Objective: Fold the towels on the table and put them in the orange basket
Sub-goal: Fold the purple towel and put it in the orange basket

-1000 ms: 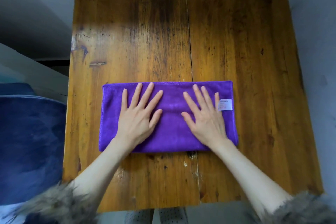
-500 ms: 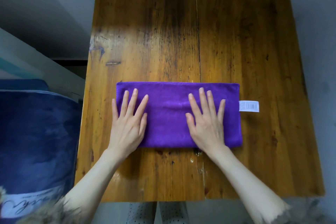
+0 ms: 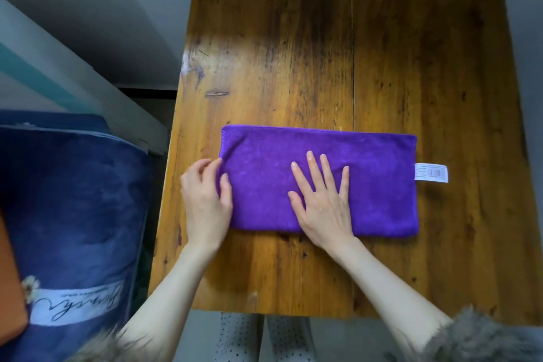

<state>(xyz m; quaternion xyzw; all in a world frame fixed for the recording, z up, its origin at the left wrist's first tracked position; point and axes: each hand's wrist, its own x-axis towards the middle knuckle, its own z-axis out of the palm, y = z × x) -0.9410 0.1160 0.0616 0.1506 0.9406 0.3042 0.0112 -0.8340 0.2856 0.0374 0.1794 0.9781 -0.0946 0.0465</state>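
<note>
A purple towel (image 3: 376,185), folded into a long strip, lies flat across the wooden table (image 3: 293,53). Its white label (image 3: 431,172) sticks out past the right end. My right hand (image 3: 323,203) lies flat on the towel's middle with fingers spread and straight. My left hand (image 3: 205,200) is at the towel's left edge, its thumb on top of the cloth and its fingers curled at the edge, pinching it. An orange surface (image 3: 8,282) shows at the far left edge of the view; I cannot tell whether it is the basket.
A dark blue blanket or cushion (image 3: 73,214) with a white printed band fills the space left of the table. A pale ledge (image 3: 88,91) runs behind it. Grey floor surrounds the table, and furry cuffs (image 3: 482,338) cover my wrists.
My left hand slid from the towel's top to its left edge and took hold of it. My right hand shifted left toward the middle. The label flipped out past the right end.
</note>
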